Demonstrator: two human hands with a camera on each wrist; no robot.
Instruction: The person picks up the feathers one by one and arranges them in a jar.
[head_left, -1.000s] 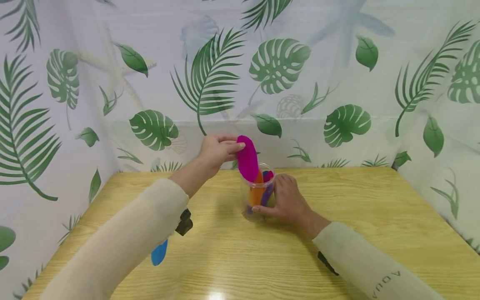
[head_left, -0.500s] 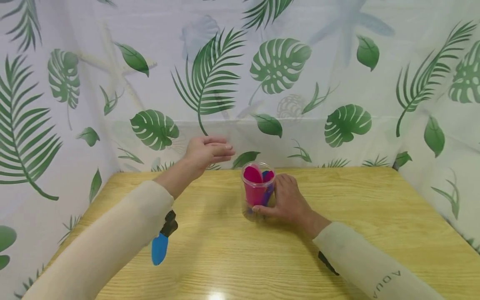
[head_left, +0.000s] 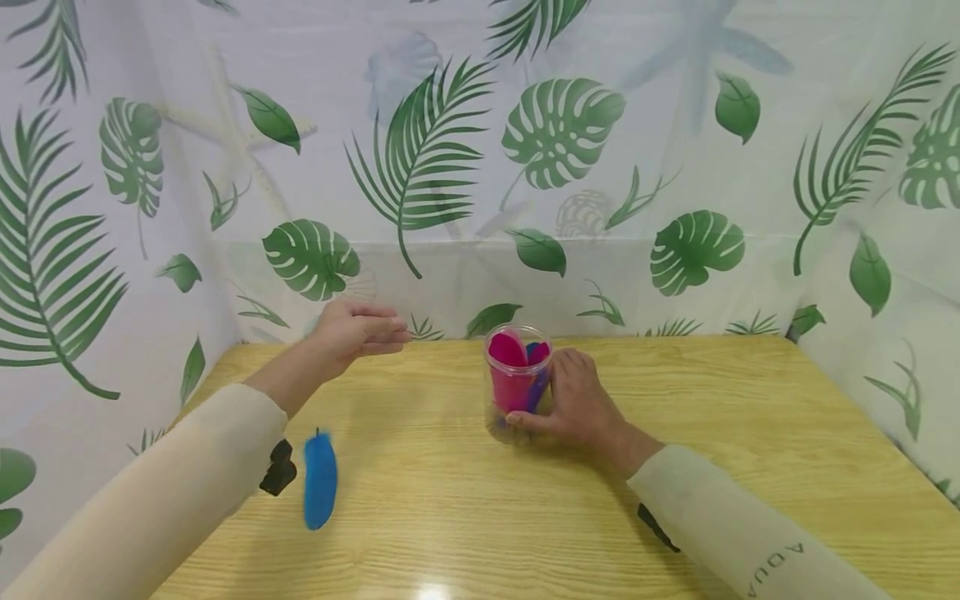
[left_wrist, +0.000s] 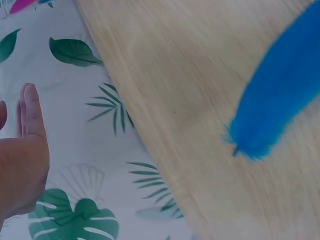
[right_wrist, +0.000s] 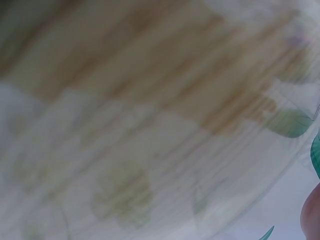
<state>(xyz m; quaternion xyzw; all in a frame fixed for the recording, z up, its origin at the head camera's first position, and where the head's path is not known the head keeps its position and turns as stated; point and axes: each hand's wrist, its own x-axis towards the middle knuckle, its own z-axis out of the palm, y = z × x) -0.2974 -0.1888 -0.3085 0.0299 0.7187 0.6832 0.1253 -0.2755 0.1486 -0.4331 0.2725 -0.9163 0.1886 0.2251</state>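
A clear plastic cup (head_left: 495, 408) stands upright towards the back of the table, holding several feathers; a magenta feather (head_left: 508, 367) is at its front, with purple and blue ones beside it. My right hand (head_left: 581, 400) grips the cup from its right side, thumb across the front. My left hand (head_left: 356, 333) hovers over the table's back left with fingers straight and nothing in them. Below it a blue feather (head_left: 320, 481) lies on the table, and it shows large in the left wrist view (left_wrist: 280, 100). The right wrist view is mostly blurred, with a bit of a finger (right_wrist: 312, 215) at its edge.
The wooden table (head_left: 465, 517) meets a white leaf-print cloth (head_left: 450, 183) that hangs behind and along both sides. A black wrist-camera mount (head_left: 279, 468) hangs under the left sleeve, close to the blue feather.
My left hand let go of the magenta feather, which dropped into the cup. Then the hand moved left and lower, uncovering the whole blue feather. My right hand stayed on the cup.
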